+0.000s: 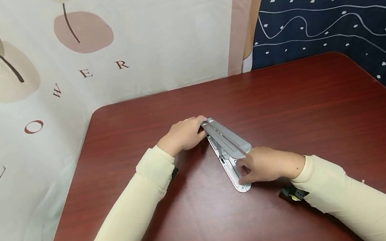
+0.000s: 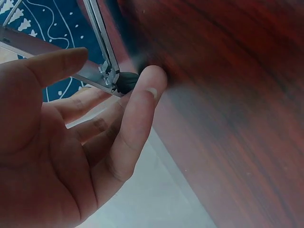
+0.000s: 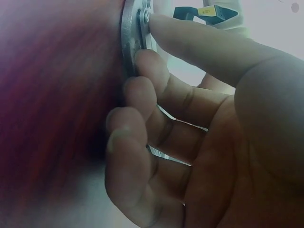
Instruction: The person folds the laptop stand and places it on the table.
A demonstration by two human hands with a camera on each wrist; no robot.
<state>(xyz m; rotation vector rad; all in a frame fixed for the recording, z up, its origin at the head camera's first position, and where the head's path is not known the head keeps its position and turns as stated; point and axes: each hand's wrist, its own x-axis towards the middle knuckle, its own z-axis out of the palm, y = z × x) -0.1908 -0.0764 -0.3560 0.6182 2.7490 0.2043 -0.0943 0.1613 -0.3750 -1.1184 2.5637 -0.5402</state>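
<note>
Holding the near end of a folding metal stand (image 1: 228,152), the right hand (image 1: 264,165) pinches its flat lower plate between thumb and curled fingers; the right wrist view shows the thumb on the plate's rounded, riveted tip and the fingers tucked against its edge. The stand lies near the middle of the dark red desk (image 1: 315,98), its base flat on the wood and pointing toward the person. Its upper arm is lifted only a little off the base, so the stand looks partly opened, or nearly closed; I cannot tell which way it is going. Farther out, the left hand (image 1: 184,133) meets the hinged far end with fairly straight fingers, one fingertip against a small black pad beside the hinge. Beyond the desk hang a flower-printed cloth (image 1: 104,48) and a dark blue tree-patterned one (image 1: 335,12).
</note>
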